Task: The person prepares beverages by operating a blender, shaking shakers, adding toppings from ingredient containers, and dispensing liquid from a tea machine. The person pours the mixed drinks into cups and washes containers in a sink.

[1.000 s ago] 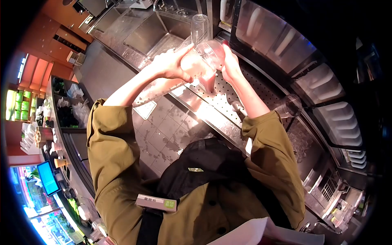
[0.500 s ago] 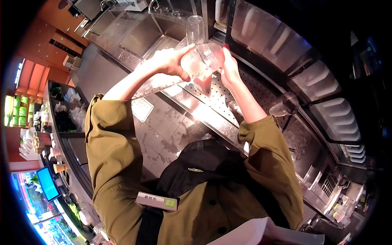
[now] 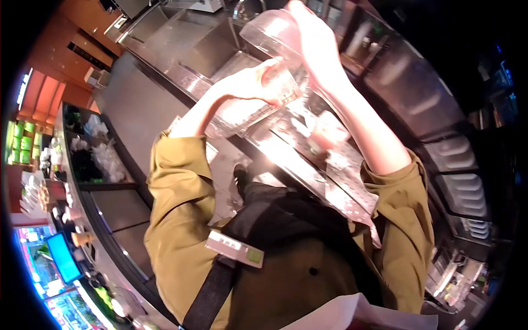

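Observation:
My right hand (image 3: 318, 47), raised at the top centre, is closed round a clear, rounded container (image 3: 269, 32) tipped sideways over the sink's near side. Lower and to the left, my left hand (image 3: 253, 82) has its fingers wrapped against a clear vessel with markings (image 3: 285, 91). Bright glare hides part of that vessel and some fingertips. Below my right forearm, a pinkish cup (image 3: 329, 132) stands on the metal counter, blurred.
A steel sink (image 3: 212, 47) lies beyond my left hand. The wet metal counter edge (image 3: 280, 154) runs diagonally below both hands. Clear-fronted bins (image 3: 454, 151) line the right side. At the left are shelves with plastic bags (image 3: 107, 159) and a lit screen (image 3: 63, 257).
My right hand has risen with the clear container and moved away from my left hand. The view has shifted, and my left hand now holds a marked clear vessel lower down.

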The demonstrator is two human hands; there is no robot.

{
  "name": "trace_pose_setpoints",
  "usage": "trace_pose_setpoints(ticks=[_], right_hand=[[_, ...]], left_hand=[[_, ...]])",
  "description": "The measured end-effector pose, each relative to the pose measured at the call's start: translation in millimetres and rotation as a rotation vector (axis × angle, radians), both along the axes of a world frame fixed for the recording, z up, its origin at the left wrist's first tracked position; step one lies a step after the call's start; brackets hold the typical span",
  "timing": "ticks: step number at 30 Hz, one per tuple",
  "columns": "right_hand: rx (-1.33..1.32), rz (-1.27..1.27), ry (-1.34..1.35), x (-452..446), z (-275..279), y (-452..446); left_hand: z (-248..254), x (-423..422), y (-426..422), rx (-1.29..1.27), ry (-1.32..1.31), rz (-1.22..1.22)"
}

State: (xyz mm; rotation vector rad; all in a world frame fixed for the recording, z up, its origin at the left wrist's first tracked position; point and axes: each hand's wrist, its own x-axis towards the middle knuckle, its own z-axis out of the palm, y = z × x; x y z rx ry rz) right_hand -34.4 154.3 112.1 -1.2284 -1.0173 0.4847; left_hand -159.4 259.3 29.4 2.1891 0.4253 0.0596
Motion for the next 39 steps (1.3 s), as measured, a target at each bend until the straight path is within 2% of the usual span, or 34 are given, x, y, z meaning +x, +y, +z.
trace_pose_setpoints(ticks=[1,2,3,4,6,8,10,14,16,18,21,22,23,24,25,26,27,28,29,30,31,32,34,35,36,38,39], right_hand=[[0.008,-0.096,-0.143,-14,-7,35],[-0.194,-0.08,-0.089,-20,-20,66],[-0.234,-0.232,-0.176,-18,-59,114],[-0.379,-0.351,-0.187,-20,-86,148],[-0.787,-0.51,-0.098,-25,-125,198],[-0.86,-0.535,-0.494,7,-218,257],[-0.78,-0.506,-1.001,33,-277,306],[-0.568,-0.118,-1.487,104,-280,374],[-0.835,0.08,-1.639,134,-284,379],[-1.008,0.248,-1.716,143,-258,368],[-0.905,0.422,-1.91,183,-254,353],[-0.865,0.437,-1.97,182,-246,355],[-0.967,0.42,-1.876,173,-246,357],[-0.824,0.182,-1.764,162,-265,354],[-0.961,0.047,-1.386,135,-262,356],[-1.066,-0.079,-0.998,99,-258,361],[-1.002,-0.324,-0.48,69,-273,358],[-0.712,-0.463,0.126,39,-305,358],[-0.5,-0.209,0.94,24,-354,354],[-0.389,-0.283,1.39,-15,-346,365],[-0.06,-0.14,1.734,-38,-378,375],[-0.06,-0.116,1.526,-58,-408,387],[-0.183,-0.273,0.637,-95,-457,408],[-0.211,-0.404,0.332,-105,-458,410],[-0.273,-0.472,0.275,-109,-463,412],[-0.398,-0.564,0.251,-100,-417,407],[-0.449,-0.621,0.217,-93,-396,397]], left_hand=[[-18,-17,28,-0.03,-0.101,0.052],[-32,-35,59,0.063,-0.173,0.143],[-46,-52,91,0.157,-0.239,0.239],[-69,-67,129,0.004,-0.37,0.383],[-95,-75,203,-0.057,-0.551,0.549],[-102,-63,250,0.071,-0.504,0.677],[-131,-40,290,0.046,-0.507,0.627],[-181,9,344,0.243,-0.411,0.313],[-191,21,356,0.217,-0.385,0.18],[-221,32,370,0.221,-0.343,0.091],[-204,36,371,0.068,-0.129,-0.025],[-216,37,375,0.005,-0.207,0.022],[-239,36,376,-0.063,-0.279,0.072],[-252,30,374,-0.135,-0.346,0.123],[-239,22,377,-0.274,-0.401,0.163],[-235,11,380,-0.226,-0.404,0.279],[-237,-1,389,-0.247,-0.368,0.322],[-241,-14,399,-0.267,-0.331,0.364],[-238,-28,404,-0.21,-0.272,0.378],[-226,-40,411,-0.143,-0.223,0.388],[-214,-49,417,-0.078,-0.172,0.391],[-207,-57,420,-0.027,-0.121,0.389],[-193,-68,425,0.053,-0.04,0.366],[-196,-72,427,0.064,-0.059,0.362],[-201,-75,429,0.074,-0.079,0.352],[-216,-74,433,0.114,-0.2,0.326],[-214,-67,432,0.113,-0.173,0.377]])
